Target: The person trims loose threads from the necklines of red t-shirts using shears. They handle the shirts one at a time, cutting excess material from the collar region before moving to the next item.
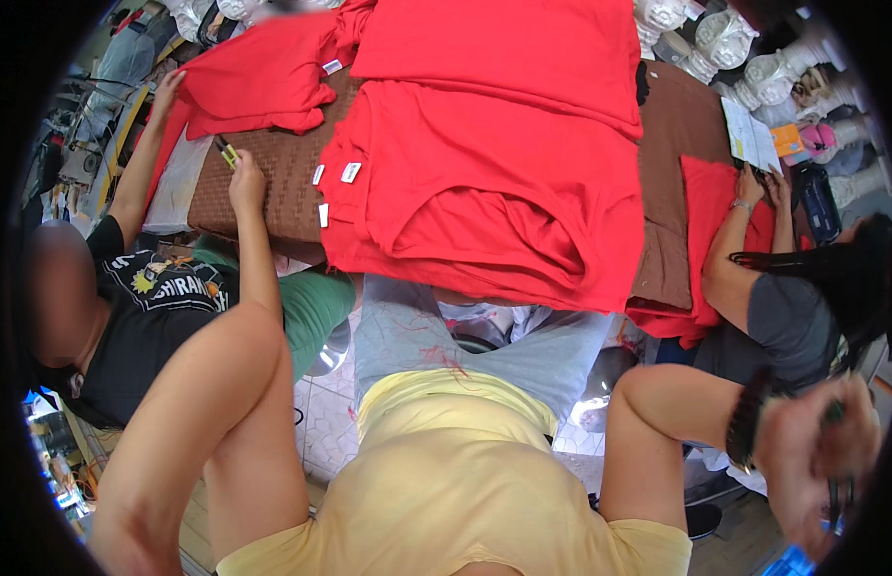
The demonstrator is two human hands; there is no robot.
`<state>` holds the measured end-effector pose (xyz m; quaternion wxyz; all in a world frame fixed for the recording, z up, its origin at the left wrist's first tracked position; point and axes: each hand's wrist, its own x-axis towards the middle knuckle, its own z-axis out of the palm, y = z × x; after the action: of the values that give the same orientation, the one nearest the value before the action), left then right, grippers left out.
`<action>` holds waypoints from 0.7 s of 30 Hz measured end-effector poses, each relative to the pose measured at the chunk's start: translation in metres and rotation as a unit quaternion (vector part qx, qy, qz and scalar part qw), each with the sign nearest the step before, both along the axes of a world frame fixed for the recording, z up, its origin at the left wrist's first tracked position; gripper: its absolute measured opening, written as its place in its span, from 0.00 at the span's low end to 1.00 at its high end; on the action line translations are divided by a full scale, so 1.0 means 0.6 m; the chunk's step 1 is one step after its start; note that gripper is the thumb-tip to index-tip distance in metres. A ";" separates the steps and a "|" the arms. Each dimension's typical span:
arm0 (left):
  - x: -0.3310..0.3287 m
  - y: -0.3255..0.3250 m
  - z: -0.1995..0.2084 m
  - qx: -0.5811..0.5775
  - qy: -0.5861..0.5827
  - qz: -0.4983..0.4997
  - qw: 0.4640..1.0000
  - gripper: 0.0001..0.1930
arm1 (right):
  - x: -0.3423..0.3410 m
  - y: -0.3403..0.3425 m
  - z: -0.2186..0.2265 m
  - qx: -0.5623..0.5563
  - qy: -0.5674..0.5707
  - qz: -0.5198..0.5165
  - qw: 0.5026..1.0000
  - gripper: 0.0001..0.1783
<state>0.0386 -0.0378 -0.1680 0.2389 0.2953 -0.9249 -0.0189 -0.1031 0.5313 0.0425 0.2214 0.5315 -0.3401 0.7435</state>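
Note:
My right hand (818,451) is raised at the right edge of the head view, with a dark beaded bracelet at its wrist. Its fingers are closed around a small dark green and black tool (834,413), too blurred to name more exactly. My left arm (201,413) bends at the elbow and runs down to the lower left; the hand itself lies beyond the picture. In front of me a red shirt (484,206) lies flat on the table, its round neck opening toward me. White labels (351,173) show at its left side. Neither hand touches it.
Farther back lies another red garment (494,48). On the left a co-worker holds yellow-and-black snips (229,152) and a red garment (259,82). A co-worker on the right handles a white sheet (748,134) over red cloth (719,206). The table cover (671,125) is brown.

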 end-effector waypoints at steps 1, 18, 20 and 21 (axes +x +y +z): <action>-0.045 0.057 0.061 0.083 0.108 -0.071 0.988 0.11 | -0.008 0.023 -0.028 0.045 0.029 -0.148 0.988 0.30; -0.286 0.448 -0.111 0.156 0.122 -0.356 0.913 0.19 | -0.049 -0.230 -0.484 0.402 -0.524 -0.064 0.748 0.19; -0.292 0.445 -0.122 0.149 0.119 -0.360 0.913 0.15 | -0.044 -0.244 -0.463 0.361 -0.572 -0.046 0.735 0.19; -0.293 0.439 -0.127 0.145 0.116 -0.366 0.912 0.13 | -0.041 -0.252 -0.449 0.331 -0.609 -0.026 0.720 0.19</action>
<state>-0.1373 0.2255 -0.2445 0.2754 -0.0368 -0.9210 -0.2730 -0.1277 0.3804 -0.2270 -0.2044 -0.0061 -0.6403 0.7404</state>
